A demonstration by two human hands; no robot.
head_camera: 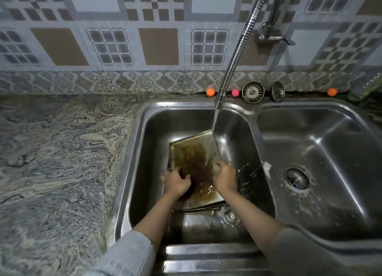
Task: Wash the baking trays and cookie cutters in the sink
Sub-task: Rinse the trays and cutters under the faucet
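Water from the flexible steel spring tap (237, 48) is running onto a square metal baking tray with brown burnt-on grime (192, 158), which sits tilted in the left basin of my stainless double sink (140, 151), on top of more trays. My left hand (175, 182) has its fingers curled on a dark scrubber, pressing it on the tray's lower left. My right hand (226, 177) grips the tray's right edge. A small metal cookie cutter (232, 217) lies on the basin floor just below the trays. Swirly grey granite worktop (57, 151) sits to the left.
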